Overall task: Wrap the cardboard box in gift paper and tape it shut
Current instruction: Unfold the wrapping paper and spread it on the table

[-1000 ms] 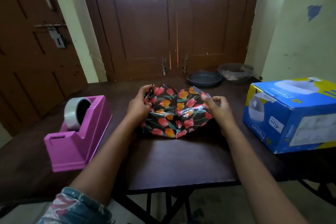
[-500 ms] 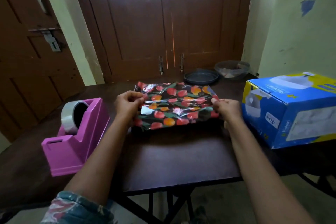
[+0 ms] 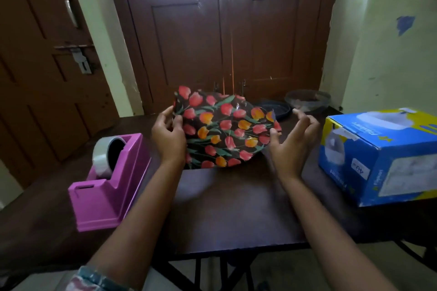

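One hand has released: right hand point(image 3: 293, 146) fingers spread, left hand point(image 3: 169, 139) pinches the lifted gift paper point(image 3: 224, 130).

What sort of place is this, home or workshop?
Probably a room in a home, not a workshop: old brown wooden double doors, patchy painted walls, a small dark table with a pink tape dispenser. The left hand holds gift paper.

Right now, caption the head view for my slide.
Left hand grips floral gift paper; right hand open beside it; blue box unwrapped.
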Demonstrator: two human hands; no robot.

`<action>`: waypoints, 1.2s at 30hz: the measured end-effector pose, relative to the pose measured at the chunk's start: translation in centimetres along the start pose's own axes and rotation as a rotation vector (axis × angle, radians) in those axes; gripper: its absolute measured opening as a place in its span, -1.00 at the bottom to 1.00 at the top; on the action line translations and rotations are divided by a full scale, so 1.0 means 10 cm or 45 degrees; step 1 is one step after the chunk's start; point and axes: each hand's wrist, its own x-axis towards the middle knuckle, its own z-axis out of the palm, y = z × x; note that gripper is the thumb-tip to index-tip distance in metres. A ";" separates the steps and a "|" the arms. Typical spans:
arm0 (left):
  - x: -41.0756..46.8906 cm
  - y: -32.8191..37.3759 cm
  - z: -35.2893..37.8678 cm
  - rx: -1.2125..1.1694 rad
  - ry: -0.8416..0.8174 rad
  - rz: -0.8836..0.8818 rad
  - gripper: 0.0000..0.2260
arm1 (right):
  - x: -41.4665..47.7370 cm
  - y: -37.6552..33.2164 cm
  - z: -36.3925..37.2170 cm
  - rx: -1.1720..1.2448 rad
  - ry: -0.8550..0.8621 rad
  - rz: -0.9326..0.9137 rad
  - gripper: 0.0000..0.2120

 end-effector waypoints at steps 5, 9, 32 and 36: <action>-0.03 0.29 -0.05 0.062 -0.047 0.512 -0.78 | 0.00 -0.10 0.03 0.179 -0.342 -0.063 -0.86; -0.13 0.32 -0.09 0.111 -0.103 0.770 -0.80 | 0.00 -0.18 0.14 0.763 -0.780 0.723 -0.86; -0.44 0.21 0.02 -0.164 -0.882 -0.292 -0.93 | 0.14 -0.39 -0.21 1.436 -1.232 1.181 -0.78; -0.44 0.20 0.08 -0.217 -0.755 -0.397 -0.94 | 0.18 -0.39 -0.25 1.437 -1.248 1.114 -0.78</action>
